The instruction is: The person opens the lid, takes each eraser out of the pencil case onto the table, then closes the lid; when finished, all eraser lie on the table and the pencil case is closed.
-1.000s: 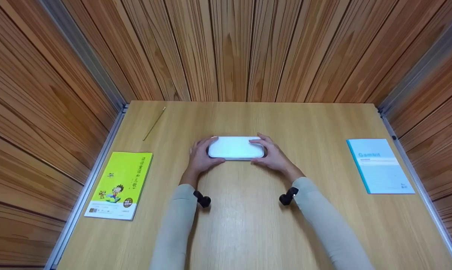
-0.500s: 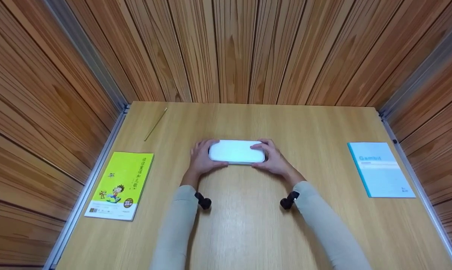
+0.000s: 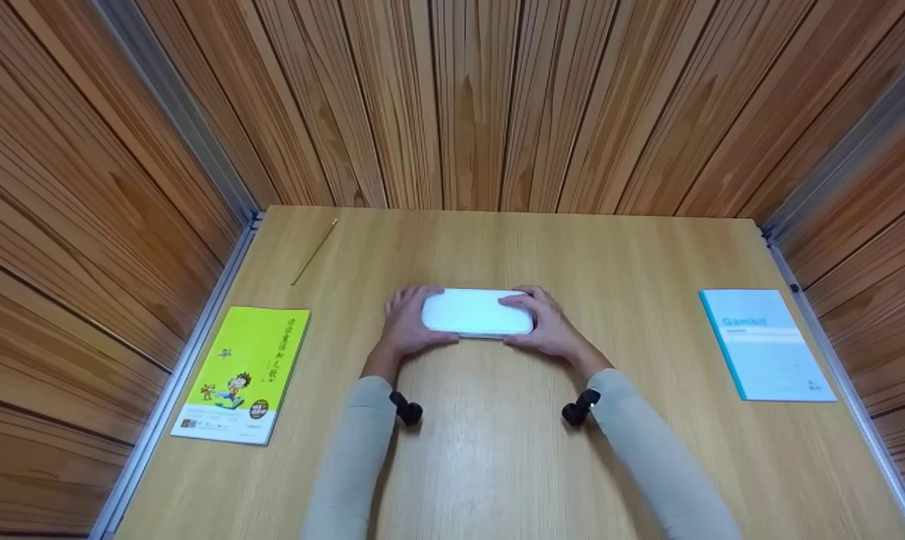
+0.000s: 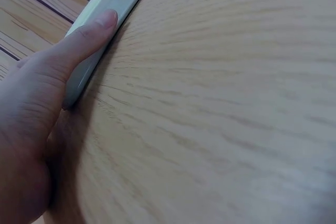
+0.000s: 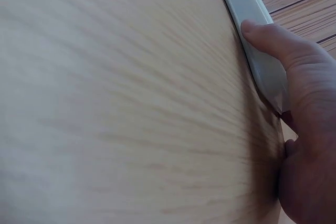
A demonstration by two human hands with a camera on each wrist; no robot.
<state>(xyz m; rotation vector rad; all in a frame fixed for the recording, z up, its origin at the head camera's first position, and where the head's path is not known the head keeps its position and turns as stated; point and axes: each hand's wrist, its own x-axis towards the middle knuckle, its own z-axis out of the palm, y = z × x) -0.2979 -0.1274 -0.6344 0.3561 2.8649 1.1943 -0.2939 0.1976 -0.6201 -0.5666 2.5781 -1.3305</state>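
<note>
A white case [image 3: 476, 313] with rounded corners lies lengthwise across the middle of the wooden table, held from both ends. My left hand [image 3: 409, 321] grips its left end, thumb along the near side and fingers over the far edge. At the opposite end my right hand [image 3: 547, 322] holds on the same way, with one finger lying over the top. In the left wrist view the thumb presses the near side of the case [image 4: 118, 3], close to a small raised tab. The right wrist view shows the other thumb on that same side of the case [image 5: 265, 69].
A green book [image 3: 246, 367] with a cartoon figure lies at the left of the table [image 3: 482, 465]. Behind it is a thin pencil-like stick [image 3: 314, 252]. A pale blue book [image 3: 768, 345] marked "Gambit" lies at the right. Wood-plank walls [image 3: 467, 105] enclose the back and sides.
The head view has tilted a little, so everything appears lower. The case and both hands have come slightly nearer the person; both grips stay the same.
</note>
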